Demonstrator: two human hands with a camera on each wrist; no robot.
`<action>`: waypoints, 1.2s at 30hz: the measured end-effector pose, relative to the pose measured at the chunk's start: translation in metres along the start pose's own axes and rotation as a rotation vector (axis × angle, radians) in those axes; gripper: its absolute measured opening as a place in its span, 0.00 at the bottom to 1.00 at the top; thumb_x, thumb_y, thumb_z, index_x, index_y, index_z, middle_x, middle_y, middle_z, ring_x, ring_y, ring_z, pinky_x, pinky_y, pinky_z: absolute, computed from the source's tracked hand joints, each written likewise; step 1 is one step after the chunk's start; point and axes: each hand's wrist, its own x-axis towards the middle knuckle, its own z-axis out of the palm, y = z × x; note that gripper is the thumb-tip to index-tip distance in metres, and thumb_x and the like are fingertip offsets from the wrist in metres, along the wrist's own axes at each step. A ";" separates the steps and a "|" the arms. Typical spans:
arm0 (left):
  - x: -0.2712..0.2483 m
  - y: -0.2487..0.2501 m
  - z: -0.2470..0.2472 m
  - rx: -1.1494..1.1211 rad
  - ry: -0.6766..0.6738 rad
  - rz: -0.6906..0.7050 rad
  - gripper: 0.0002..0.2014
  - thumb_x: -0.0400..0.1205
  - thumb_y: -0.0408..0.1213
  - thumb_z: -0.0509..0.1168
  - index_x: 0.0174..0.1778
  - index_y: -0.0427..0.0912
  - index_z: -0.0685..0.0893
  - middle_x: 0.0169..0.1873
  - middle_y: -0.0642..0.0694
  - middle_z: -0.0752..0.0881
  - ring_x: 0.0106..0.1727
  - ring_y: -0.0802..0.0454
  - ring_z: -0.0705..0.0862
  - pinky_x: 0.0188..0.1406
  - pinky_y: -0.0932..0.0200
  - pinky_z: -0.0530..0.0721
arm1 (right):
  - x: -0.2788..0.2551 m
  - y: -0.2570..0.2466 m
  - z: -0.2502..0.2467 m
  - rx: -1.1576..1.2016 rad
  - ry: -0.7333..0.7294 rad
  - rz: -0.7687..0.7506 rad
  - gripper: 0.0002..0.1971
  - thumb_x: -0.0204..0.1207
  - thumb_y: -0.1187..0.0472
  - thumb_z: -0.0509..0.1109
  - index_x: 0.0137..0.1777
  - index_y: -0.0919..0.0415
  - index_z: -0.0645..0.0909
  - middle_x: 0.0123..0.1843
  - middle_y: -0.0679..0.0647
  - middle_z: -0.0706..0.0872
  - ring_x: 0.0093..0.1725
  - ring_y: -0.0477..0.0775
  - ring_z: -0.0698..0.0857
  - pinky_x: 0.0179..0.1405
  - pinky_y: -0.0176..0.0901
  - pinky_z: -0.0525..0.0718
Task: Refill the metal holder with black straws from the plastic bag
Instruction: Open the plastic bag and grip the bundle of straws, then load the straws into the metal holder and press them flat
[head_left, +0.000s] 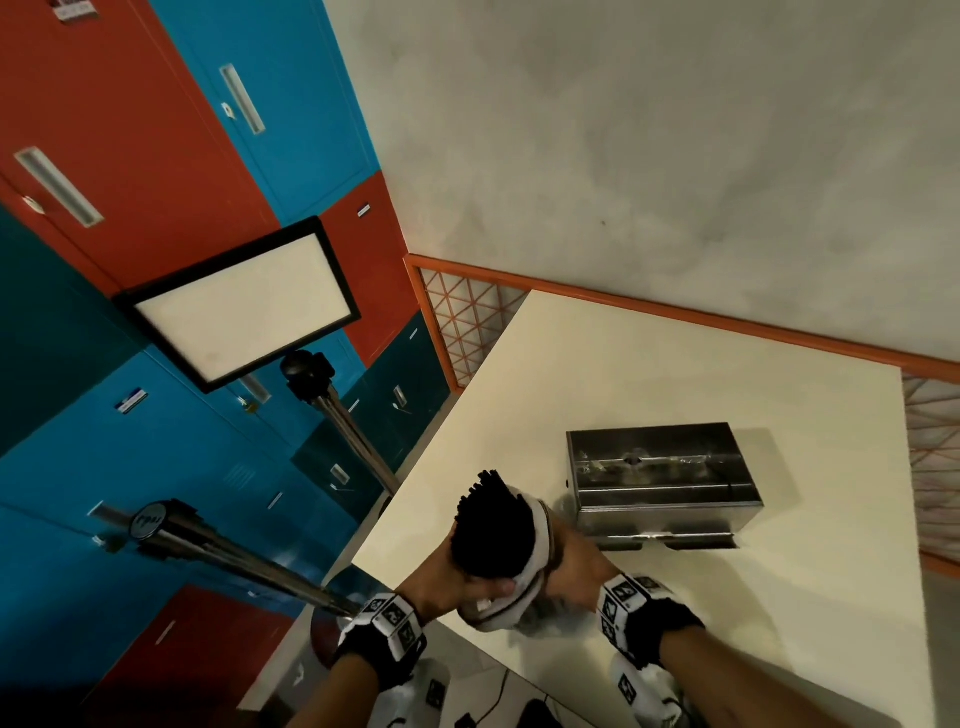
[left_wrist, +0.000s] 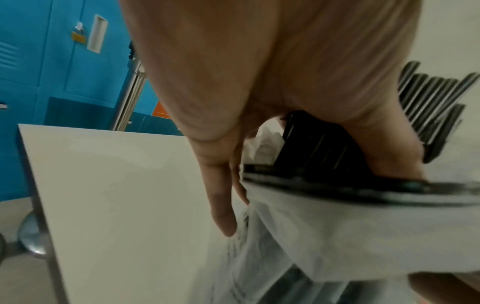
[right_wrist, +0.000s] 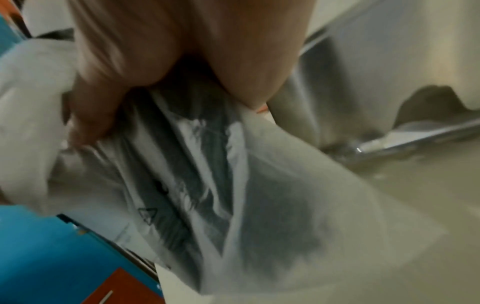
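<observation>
Straws (head_left: 491, 525) are gripped by the left hand (head_left: 457, 577), the bag (head_left: 524, 587) clutched by the right hand (head_left: 574, 569), near the desk's (head_left: 675, 364) front edge.

Red and blue lockers (head_left: 156, 156) stand behind a framed white board (head_left: 244, 301) beside the cream table (head_left: 675, 374).

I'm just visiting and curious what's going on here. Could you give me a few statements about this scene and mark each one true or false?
1. The left hand grips a bundle of black straws. True.
2. The right hand rests empty on the table. False: it holds the plastic bag.
3. The metal holder stands on the table beyond the hands. True.
4. The straws are white. False: they are black.
5. The straws are already lying in the holder. False: they are in the left hand, partly out of the bag.
</observation>
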 end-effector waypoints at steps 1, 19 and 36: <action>0.000 0.003 -0.001 0.001 0.006 -0.006 0.39 0.67 0.42 0.86 0.70 0.57 0.73 0.64 0.64 0.81 0.67 0.77 0.78 0.59 0.81 0.74 | -0.003 -0.009 -0.006 -0.122 0.043 -0.051 0.29 0.69 0.57 0.80 0.70 0.52 0.76 0.63 0.52 0.84 0.59 0.32 0.80 0.65 0.27 0.76; 0.040 0.136 0.057 -0.399 -0.007 0.159 0.27 0.73 0.37 0.78 0.69 0.52 0.81 0.60 0.56 0.90 0.63 0.57 0.87 0.57 0.60 0.87 | -0.048 -0.089 -0.178 -0.204 0.299 -0.110 0.36 0.65 0.45 0.79 0.70 0.41 0.64 0.41 0.46 0.88 0.39 0.46 0.87 0.38 0.46 0.83; 0.127 0.126 0.119 -0.337 0.157 0.206 0.50 0.60 0.47 0.86 0.77 0.58 0.68 0.53 0.43 0.89 0.56 0.50 0.90 0.58 0.51 0.89 | -0.039 -0.022 -0.225 -0.685 0.262 0.123 0.33 0.66 0.42 0.73 0.67 0.46 0.61 0.41 0.43 0.80 0.38 0.55 0.83 0.36 0.47 0.78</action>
